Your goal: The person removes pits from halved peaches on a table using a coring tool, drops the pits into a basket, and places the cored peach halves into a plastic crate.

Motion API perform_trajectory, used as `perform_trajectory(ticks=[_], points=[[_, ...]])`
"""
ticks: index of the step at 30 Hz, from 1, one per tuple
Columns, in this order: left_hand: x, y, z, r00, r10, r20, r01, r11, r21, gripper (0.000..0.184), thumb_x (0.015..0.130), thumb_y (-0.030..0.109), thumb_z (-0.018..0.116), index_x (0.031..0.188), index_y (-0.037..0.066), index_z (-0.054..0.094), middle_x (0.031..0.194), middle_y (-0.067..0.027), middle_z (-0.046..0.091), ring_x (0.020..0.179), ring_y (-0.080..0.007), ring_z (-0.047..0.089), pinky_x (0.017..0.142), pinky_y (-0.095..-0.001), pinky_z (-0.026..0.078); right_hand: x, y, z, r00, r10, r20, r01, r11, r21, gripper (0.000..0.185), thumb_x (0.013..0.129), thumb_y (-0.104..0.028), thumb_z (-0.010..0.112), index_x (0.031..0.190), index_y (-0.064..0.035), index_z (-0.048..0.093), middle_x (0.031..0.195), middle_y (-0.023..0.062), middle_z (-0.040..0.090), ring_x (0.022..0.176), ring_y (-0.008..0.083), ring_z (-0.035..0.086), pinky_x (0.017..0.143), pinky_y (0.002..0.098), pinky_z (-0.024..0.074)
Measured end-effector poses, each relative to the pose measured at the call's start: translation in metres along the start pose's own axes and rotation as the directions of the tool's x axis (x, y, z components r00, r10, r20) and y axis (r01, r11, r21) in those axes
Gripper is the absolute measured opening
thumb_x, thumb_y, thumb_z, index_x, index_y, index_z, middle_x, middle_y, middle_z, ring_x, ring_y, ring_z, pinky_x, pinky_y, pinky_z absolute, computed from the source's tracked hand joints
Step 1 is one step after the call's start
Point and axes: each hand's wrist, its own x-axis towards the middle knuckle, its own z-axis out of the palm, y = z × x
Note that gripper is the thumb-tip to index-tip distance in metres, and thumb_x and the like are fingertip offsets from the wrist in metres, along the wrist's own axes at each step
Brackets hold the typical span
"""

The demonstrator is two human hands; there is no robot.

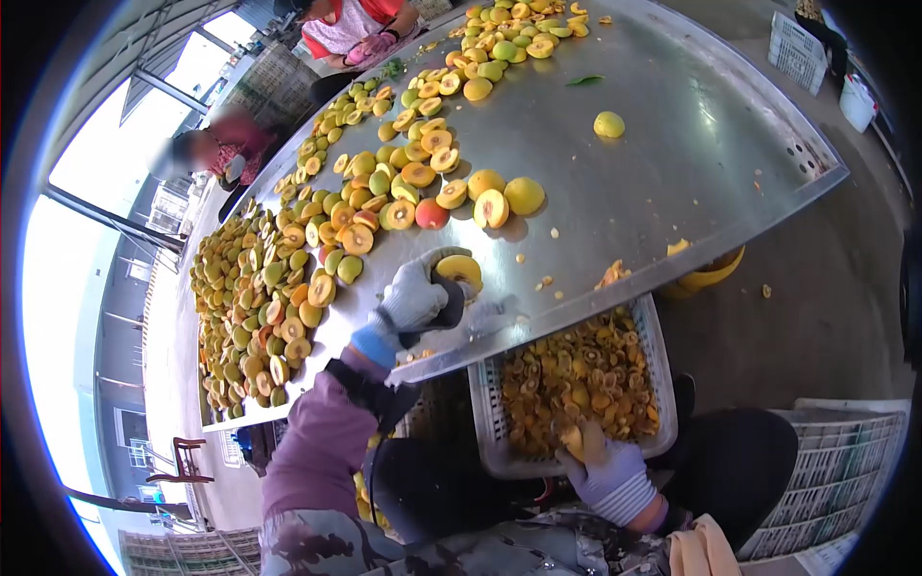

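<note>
A metal table [691, 178] with a raised rim had small round holes [799, 156] near its right corner. A dense pile of yellow, green and orange fruit [254, 322], many pieces halved with cut faces showing, covered its left side, and a looser band of fruit [413, 154] ran to the far end. A reddish fruit [431, 214] sat along the band's near edge. A yellow-green fruit [609, 125] lay well apart, near a green leaf [585, 81]; orange scraps [613, 275] lay by the near rim.
</note>
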Motion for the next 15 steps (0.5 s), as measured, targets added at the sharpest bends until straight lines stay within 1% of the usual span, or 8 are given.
perform_trajectory(ticks=[1, 3, 5, 7, 9, 12, 13, 15], points=[[-0.018, -0.003, 0.011, 0.997, 0.054, 0.06, -0.031, 0.945, -0.324, 0.044, 0.081, 0.014, 0.069, 0.12, -0.001, 0.055, 0.096, -0.0054, 0.064, 0.085, -0.0133, 0.061, 0.076, -0.0264, 0.052, 0.001, -0.003, 0.0, 1.0, 0.006, 0.004, -0.006, 1.0, 0.006, 0.031, 0.084, -0.03, 0.062, 0.091, -0.0027, 0.048, 0.055, 0.0114, 0.055, 0.046, 0.0304, 0.057, 0.042, 0.0407, 0.0452], [-0.072, 0.024, 0.04, 0.991, 0.103, 0.086, -0.046, 0.861, -0.507, 0.045, 0.094, 0.032, 0.056, 0.123, -0.002, 0.051, 0.1, -0.0095, 0.062, 0.085, -0.0142, 0.061, 0.075, -0.026, 0.052, 0.002, -0.014, -0.002, 0.974, -0.093, -0.207, 0.117, 0.987, 0.108, 0.033, 0.085, -0.03, 0.063, 0.091, -0.0024, 0.046, 0.058, 0.0109, 0.056, 0.048, 0.0297, 0.058, 0.042, 0.0397, 0.0448], [-0.101, 0.0, 0.074, 0.995, -0.064, 0.082, 0.103, 0.752, -0.651, 0.055, 0.097, 0.045, 0.043, 0.125, -0.003, 0.048, 0.106, -0.0143, 0.06, 0.092, -0.0186, 0.061, 0.082, -0.0277, 0.05, -0.002, -0.024, -0.006, 0.978, -0.083, -0.191, 0.101, 0.991, 0.083, 0.033, 0.085, -0.029, 0.063, 0.092, -0.0023, 0.045, 0.06, 0.0106, 0.057, 0.049, 0.0297, 0.058, 0.042, 0.0397, 0.045], [-0.125, -0.013, 0.111, 0.993, 0.069, 0.099, 0.044, 0.553, -0.832, 0.06, 0.099, 0.047, 0.033, 0.126, -0.004, 0.046, 0.113, -0.0161, 0.058, 0.102, -0.0218, 0.058, 0.09, -0.03, 0.047, -0.007, -0.029, -0.007, 0.981, -0.074, -0.18, 0.084, 0.995, 0.048, 0.033, 0.085, -0.029, 0.063, 0.093, -0.0023, 0.045, 0.062, 0.0103, 0.057, 0.05, 0.0296, 0.059, 0.043, 0.0397, 0.0452], [-0.147, -0.004, 0.131, 0.999, 0.034, 0.021, -0.017, 0.831, -0.556, 0.057, 0.101, 0.044, 0.03, 0.127, -0.004, 0.045, 0.117, -0.0133, 0.057, 0.108, -0.0226, 0.056, 0.095, -0.0329, 0.044, -0.012, -0.031, -0.006, 0.984, -0.083, -0.158, 0.077, 0.996, -0.039, 0.033, 0.085, -0.029, 0.062, 0.095, -0.0027, 0.044, 0.062, 0.0101, 0.057, 0.052, 0.0299, 0.06, 0.044, 0.0397, 0.0459], [-0.174, 0.005, 0.149, 0.996, 0.049, -0.074, -0.083, 0.808, -0.583, 0.056, 0.101, 0.043, 0.03, 0.128, -0.003, 0.045, 0.118, -0.0126, 0.056, 0.107, -0.0224, 0.056, 0.095, -0.0333, 0.044, -0.019, -0.031, -0.007, 0.993, -0.048, -0.107, 0.038, 0.995, -0.091, 0.033, 0.085, -0.029, 0.061, 0.096, -0.0023, 0.045, 0.064, 0.0115, 0.059, 0.055, 0.0316, 0.061, 0.047, 0.0409, 0.0476], [-0.178, 0.003, 0.152, 0.982, 0.122, -0.141, -0.168, 0.91, -0.378, 0.057, 0.1, 0.044, 0.031, 0.129, -0.003, 0.045, 0.118, -0.0121, 0.056, 0.107, -0.0219, 0.056, 0.095, -0.0328, 0.044, -0.021, -0.03, -0.006, 0.996, -0.042, -0.077, 0.032, 0.992, -0.123, 0.033, 0.085, -0.029, 0.06, 0.097, -0.002, 0.045, 0.065, 0.012, 0.06, 0.056, 0.032, 0.062, 0.047, 0.0414, 0.0481], [-0.18, -0.007, 0.156, 0.959, 0.212, -0.187, -0.241, 0.959, -0.147, 0.058, 0.1, 0.046, 0.032, 0.13, -0.003, 0.044, 0.118, -0.0115, 0.057, 0.106, -0.0214, 0.057, 0.094, -0.0324, 0.044, -0.024, -0.031, -0.006, 0.998, -0.025, -0.053, 0.019, 0.993, -0.118, 0.034, 0.085, -0.027, 0.06, 0.099, -0.0011, 0.044, 0.069, 0.0136, 0.062, 0.06, 0.0327, 0.063, 0.049, 0.0423, 0.0492]])
